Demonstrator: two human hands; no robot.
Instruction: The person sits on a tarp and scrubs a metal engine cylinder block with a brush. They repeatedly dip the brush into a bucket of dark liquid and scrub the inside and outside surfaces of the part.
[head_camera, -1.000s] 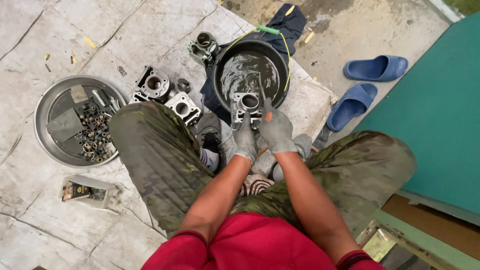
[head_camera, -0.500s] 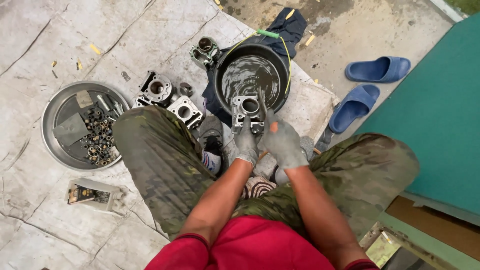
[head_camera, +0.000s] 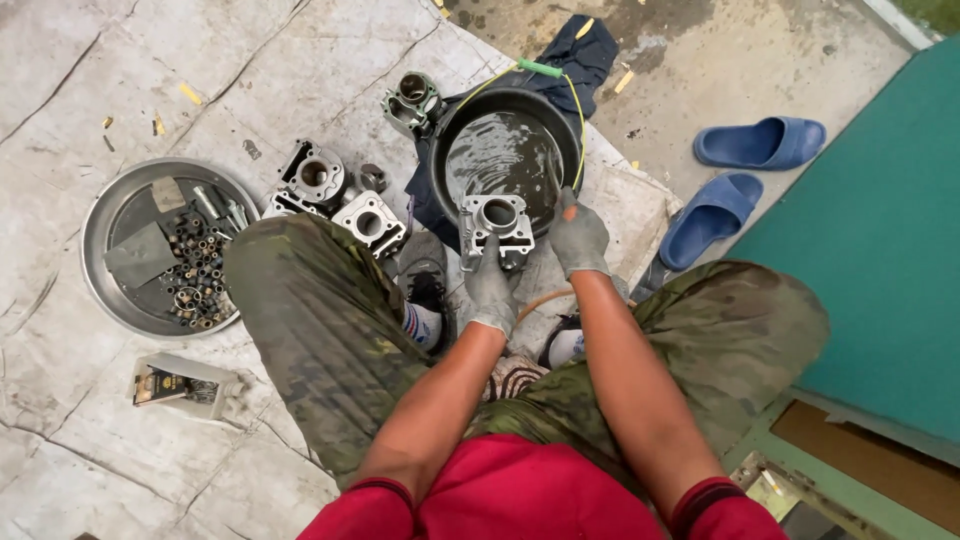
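The engine cylinder (head_camera: 497, 222) sits between left hand (head_camera: 492, 290) and right hand (head_camera: 579, 238), the basin (head_camera: 447, 150) just beyond; a tray (head_camera: 105, 215) lies far left.

Cracked grey concrete slab floor (head_camera: 120, 60) fills the frame from nine to twelve o'clock. At one o'clock lies rougher, stained ground (head_camera: 720, 50). A green painted surface (head_camera: 880, 250) runs along three o'clock. Flat, even daylight.
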